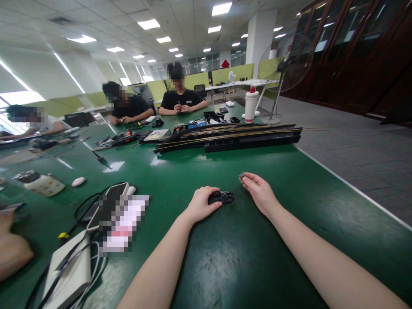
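Note:
My left hand (203, 202) is closed round one end of a small black mechanical part (225, 197) lying low over the green table. Its uneven top shows some metallic detail, but its exact kind is unclear. To the right, my right hand (258, 192) is raised a little, pinching a small greyish-brown piece (241, 176) between thumb and fingertips. That piece is too small to name. A short gap separates it from the black part.
Long black rails with thin brass-coloured rods (231, 137) lie across the table ahead. At left are a phone (111, 206), a white box (69, 270) and cables. Another person's hand (14, 249) rests at the left edge. A white bottle (251, 105) stands beyond the rails, near seated people.

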Demonstrator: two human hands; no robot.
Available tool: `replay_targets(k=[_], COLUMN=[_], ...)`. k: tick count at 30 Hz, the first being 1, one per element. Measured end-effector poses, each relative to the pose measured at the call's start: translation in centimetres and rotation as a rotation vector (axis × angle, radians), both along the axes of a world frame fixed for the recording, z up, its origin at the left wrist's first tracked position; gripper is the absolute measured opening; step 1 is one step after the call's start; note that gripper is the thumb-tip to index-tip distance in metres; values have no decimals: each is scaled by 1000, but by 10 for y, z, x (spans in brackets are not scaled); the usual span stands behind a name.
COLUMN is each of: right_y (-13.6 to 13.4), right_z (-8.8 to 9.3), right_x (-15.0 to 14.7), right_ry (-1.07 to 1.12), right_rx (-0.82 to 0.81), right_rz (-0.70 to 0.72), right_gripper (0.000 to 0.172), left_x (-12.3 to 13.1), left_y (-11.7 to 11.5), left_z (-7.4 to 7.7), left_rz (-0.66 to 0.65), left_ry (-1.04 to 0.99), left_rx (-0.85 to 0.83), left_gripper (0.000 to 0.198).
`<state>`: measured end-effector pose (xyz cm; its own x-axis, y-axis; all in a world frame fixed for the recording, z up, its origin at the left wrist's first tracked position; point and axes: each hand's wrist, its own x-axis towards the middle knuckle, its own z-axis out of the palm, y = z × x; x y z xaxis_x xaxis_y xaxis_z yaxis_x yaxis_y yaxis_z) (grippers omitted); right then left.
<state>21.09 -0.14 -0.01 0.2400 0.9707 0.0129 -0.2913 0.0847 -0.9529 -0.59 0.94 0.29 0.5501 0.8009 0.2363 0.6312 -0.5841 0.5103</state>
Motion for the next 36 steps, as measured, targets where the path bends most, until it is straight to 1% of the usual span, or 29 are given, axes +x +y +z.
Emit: replay_targets(k=[6,18,24,31,33,36], right_y=[0,0,-2,-5,-6,-10], right_z=[0,0,2,1,0,-1], right_x=[0,0,-2,-8,-9,-12], right_ry=[35,8,-62,-262,-376,-606], right_rx=[-13,-4,4,44,77,149], right_rz=[-4,13,25,136,169,184], right_gripper=[34,34,37,33,31,26], left_x=[0,0,-1,-1,-1,-1], left_y=[1,0,1,1,1,1], left_z=[-1,0,-1,-2,-3,-3], left_rz=[-12,-2,2,-4,-1,4], left_ry=[-7,-2,1,-4,2,5], left_rx=[2,-10,-9,0,-1,-6], left_gripper=[39,39,40,40,40,40])
